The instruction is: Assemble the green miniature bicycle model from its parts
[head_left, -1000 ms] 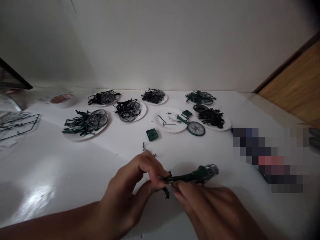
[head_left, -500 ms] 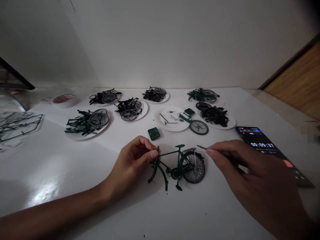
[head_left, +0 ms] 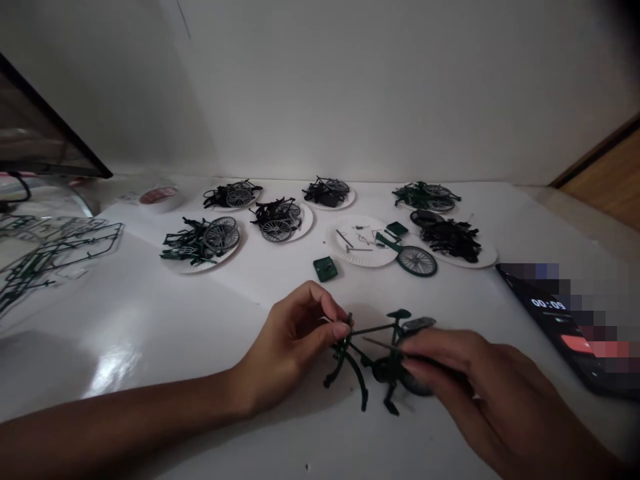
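My left hand (head_left: 295, 350) pinches the front end of a dark green model bicycle (head_left: 384, 369), gripping it near the head tube. The bicycle stands upright with saddle, rear rack and crank visible; its fork holds no wheel. Between the thumb and fingers of my right hand (head_left: 465, 373) is a thin pointed tool (head_left: 383, 343). Its tip points left, in front of the frame just below the top tube; whether it touches the frame I cannot tell. My right fingers hide most of the rear wheel.
Behind the bicycle lies a green square part (head_left: 325, 269). A paper plate (head_left: 345, 250) carries small parts, with a wheel in a green fender (head_left: 417, 261) at its edge. Several plates of bicycle parts line the back. A phone (head_left: 560, 333) lies right, part frames (head_left: 55, 267) left.
My right hand has moved left with the tool, from behind the rear rack to in front of the frame. My left hand keeps its pinch. The whole view has shifted.
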Tool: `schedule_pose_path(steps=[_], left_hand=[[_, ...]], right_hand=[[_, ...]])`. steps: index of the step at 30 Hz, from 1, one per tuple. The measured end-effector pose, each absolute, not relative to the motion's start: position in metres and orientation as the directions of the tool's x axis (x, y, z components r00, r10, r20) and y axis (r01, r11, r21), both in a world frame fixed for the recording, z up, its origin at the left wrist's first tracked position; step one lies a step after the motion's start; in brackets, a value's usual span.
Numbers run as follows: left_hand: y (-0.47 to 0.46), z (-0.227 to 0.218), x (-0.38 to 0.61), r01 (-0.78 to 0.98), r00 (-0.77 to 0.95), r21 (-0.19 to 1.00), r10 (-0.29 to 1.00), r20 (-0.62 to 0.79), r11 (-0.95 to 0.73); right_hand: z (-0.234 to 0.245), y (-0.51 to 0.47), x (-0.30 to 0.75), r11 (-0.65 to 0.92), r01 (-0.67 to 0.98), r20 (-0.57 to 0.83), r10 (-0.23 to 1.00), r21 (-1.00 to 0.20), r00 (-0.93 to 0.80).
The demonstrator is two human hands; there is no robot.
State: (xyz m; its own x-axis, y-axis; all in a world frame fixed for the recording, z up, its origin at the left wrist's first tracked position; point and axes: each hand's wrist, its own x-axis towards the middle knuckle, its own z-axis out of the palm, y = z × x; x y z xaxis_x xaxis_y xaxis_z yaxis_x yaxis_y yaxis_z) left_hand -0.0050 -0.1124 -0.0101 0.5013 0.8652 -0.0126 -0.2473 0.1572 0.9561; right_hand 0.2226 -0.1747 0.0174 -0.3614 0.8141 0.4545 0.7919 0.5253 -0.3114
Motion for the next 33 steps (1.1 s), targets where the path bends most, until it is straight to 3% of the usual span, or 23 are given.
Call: schedule_pose_path(steps=[3,7,27,30,33], left_hand=[[-0.116,-0.008,-0.004,-0.273,0.524,0.946,0.851,-0.008,0.177],[-0.114,-0.008,-0.004,-0.287,0.521,0.935,0.853,-0.031,0.21],[-0.113,-0.01,-0.003,-0.299,0.499,0.925,0.865,-0.056,0.233],[-0.121,-0.006,-0.001,-0.309,0.448,0.928,0.893,-0.048,0.206],[-0.131,-0.002,0.0,-0.321,0.386,0.943,0.922,0.045,0.088]], right_hand=[[0.018,-0.173,0.222,0.56,0.784,0.431,0.798,-0.268,-0.422],[0.017,-0.172,0.224,0.564,0.767,0.379,0.811,-0.304,-0.446],[0.004,-0.172,0.22,0.633,0.707,0.376,0.768,-0.317,-0.519],[0.0,-0.177,0.218,0.598,0.725,0.393,0.792,-0.342,-0.468],[-0.002,-0.185,0.216,0.498,0.799,0.442,0.833,-0.338,-0.333]])
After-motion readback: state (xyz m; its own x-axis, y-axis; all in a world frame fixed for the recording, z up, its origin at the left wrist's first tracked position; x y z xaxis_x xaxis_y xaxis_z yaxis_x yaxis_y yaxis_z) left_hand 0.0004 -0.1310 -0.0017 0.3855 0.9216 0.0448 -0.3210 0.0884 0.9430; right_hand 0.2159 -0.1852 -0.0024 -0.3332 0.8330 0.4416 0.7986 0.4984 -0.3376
